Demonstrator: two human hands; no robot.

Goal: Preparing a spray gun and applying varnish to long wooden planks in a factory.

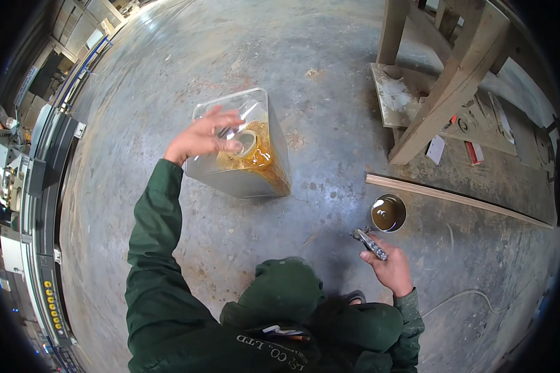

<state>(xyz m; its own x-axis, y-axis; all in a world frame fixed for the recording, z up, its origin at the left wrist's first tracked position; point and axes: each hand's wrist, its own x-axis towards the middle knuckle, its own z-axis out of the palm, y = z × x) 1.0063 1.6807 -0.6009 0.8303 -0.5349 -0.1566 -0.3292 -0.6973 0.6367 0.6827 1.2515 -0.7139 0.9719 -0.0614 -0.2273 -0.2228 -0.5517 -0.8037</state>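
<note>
Green-sleeved, reaching with the spread fingers of the left hand [202, 138] over a clear container [230, 181] at eleven o'clock; seemingly busy at its mouth [253, 144], probably calling next for a steady hold; at four, clamping metal pliers [372, 246] in the fingers of the right hand [392, 270], near a brown-filled tin [404, 215]; blocked at three by a wooden strip [460, 199], at two by a desk [445, 102]

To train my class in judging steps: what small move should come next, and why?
Perhaps lay the pliers-like tool on the floor: it occupies the right hand, which could help steady the large can, whose amber-smeared top lies under the left hand.
</note>
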